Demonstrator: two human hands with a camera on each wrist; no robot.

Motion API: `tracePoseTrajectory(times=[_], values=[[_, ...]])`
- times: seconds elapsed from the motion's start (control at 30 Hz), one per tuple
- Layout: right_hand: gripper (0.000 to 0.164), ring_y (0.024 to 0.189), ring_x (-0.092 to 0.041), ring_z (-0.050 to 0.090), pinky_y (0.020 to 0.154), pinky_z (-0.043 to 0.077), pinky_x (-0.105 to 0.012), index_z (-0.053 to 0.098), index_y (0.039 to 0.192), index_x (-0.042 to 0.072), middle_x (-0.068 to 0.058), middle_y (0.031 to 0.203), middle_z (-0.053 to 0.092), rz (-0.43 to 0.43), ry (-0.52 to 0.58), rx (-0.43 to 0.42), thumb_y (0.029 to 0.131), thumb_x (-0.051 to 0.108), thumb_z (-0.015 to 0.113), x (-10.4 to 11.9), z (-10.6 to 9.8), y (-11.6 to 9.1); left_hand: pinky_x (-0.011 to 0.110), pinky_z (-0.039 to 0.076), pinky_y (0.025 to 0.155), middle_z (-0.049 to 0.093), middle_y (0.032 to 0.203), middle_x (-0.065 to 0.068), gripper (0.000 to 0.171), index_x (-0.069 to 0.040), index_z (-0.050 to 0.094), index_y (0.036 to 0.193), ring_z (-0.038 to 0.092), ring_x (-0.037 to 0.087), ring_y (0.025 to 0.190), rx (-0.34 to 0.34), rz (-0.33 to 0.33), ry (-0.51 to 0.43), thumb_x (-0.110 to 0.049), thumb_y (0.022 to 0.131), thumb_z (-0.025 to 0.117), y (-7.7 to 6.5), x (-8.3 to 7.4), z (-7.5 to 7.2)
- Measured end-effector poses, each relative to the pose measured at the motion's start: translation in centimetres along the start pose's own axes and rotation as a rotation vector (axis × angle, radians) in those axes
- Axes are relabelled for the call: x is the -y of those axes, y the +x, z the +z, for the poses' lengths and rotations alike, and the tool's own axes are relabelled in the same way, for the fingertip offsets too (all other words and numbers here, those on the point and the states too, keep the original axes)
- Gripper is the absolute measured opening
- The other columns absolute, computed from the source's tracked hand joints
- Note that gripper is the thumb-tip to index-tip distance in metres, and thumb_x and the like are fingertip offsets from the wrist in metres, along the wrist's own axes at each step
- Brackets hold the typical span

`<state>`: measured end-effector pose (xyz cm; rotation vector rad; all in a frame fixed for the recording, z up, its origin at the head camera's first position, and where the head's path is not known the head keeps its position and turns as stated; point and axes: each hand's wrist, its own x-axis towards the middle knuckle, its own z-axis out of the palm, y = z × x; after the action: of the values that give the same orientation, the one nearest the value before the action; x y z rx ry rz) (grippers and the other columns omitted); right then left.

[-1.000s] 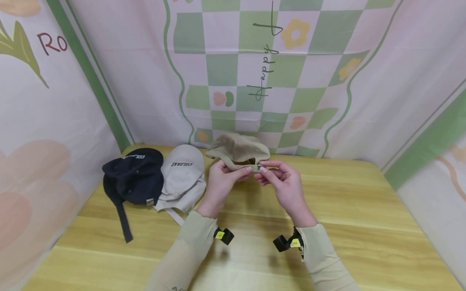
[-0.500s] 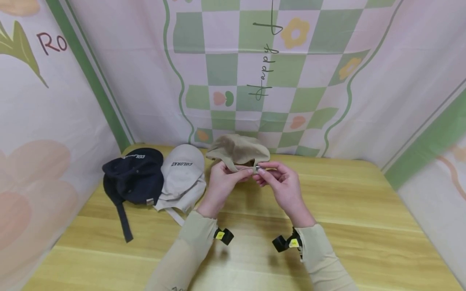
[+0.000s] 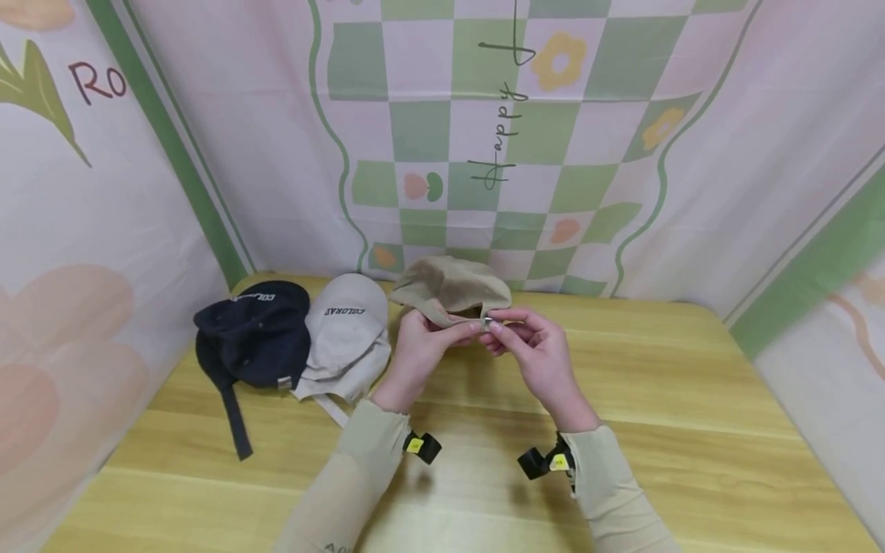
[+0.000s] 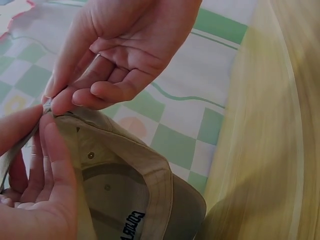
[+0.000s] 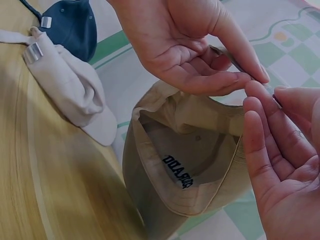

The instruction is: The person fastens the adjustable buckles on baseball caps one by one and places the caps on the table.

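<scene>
The tan cap (image 3: pixel 452 283) was held by its back in both hands, over the far part of the table (image 3: pixel 657 399). Its strap (image 3: pixel 437 312) was pinched between thumb and fingers of the left hand (image 3: pixel 422 343). The metal buckle (image 3: pixel 488 320) was pinched between thumb and index finger of the right hand (image 3: pixel 545 349). The two grips were placed just beside each other. The cap's hollow was exposed to both wrist views, and dark lettering was seen within it. Whether the brim was rested on the table could not be told.

To the left of the hands, the white cap (image 3: pixel 349 326) and the navy cap (image 3: pixel 256 338) were laid on the table, touching, the navy one outermost. Their loose straps were pointed toward the near side. Dark lettering was borne by the white cap, pale lettering by the navy cap. A black camera was worn at each wrist, beside a beige cuff. The table was backed by a green-and-white checked curtain (image 3: pixel 423 132).
</scene>
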<state>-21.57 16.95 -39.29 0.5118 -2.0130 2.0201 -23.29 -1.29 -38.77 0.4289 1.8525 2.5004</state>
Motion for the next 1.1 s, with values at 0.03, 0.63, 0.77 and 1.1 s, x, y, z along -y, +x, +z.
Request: tracePoseTrajectory(times=[0.03, 0.63, 0.77, 1.1], values=[[0.017, 0.078, -0.034, 0.072, 0.066, 0.061, -0.034, 0.067, 0.113, -0.008, -0.019, 0.088, 0.074, -0.001, 0.002, 0.001, 0.098, 0.0, 0.067, 0.0, 0.02, -0.03, 0.039, 0.06, 0.082, 0.075, 0.093, 0.015, 0.026, -0.002, 0.055, 0.075, 0.073, 0.024, 0.087, 0.001, -0.005, -0.002, 0.002, 0.089, 0.077, 0.0, 0.04, -0.02], [0.02, 0.081, -0.033, 0.072, 0.07, 0.061, -0.036, 0.068, 0.115, -0.007, -0.02, 0.09, 0.073, 0.014, -0.018, -0.012, 0.099, 0.006, 0.068, -0.07, -0.13, -0.12, 0.036, 0.059, 0.082, 0.074, 0.099, 0.013, 0.018, 0.007, 0.072, 0.105, 0.071, 0.019, 0.083, 0.043, -0.021, 0.028, -0.006, 0.094, 0.074, 0.11, 0.46, -0.53], [0.02, 0.08, -0.032, 0.072, 0.069, 0.061, -0.035, 0.067, 0.114, -0.009, -0.02, 0.09, 0.073, 0.005, -0.007, -0.016, 0.099, 0.003, 0.067, -0.05, 0.02, -0.09, 0.037, 0.059, 0.083, 0.074, 0.098, 0.013, 0.017, 0.006, 0.072, 0.105, 0.072, 0.019, 0.084, 0.019, -0.02, 0.03, -0.007, 0.094, 0.075, 0.09, 0.51, -0.3], [0.018, 0.079, -0.032, 0.072, 0.067, 0.06, -0.033, 0.067, 0.114, -0.008, -0.016, 0.089, 0.074, -0.004, 0.018, -0.005, 0.099, 0.001, 0.066, -0.06, 0.51, -0.11, 0.035, 0.059, 0.082, 0.075, 0.096, 0.011, 0.019, 0.003, 0.074, 0.104, 0.071, 0.019, 0.085, 0.023, -0.012, 0.025, -0.012, 0.093, 0.077, -0.08, 0.63, -0.02]])
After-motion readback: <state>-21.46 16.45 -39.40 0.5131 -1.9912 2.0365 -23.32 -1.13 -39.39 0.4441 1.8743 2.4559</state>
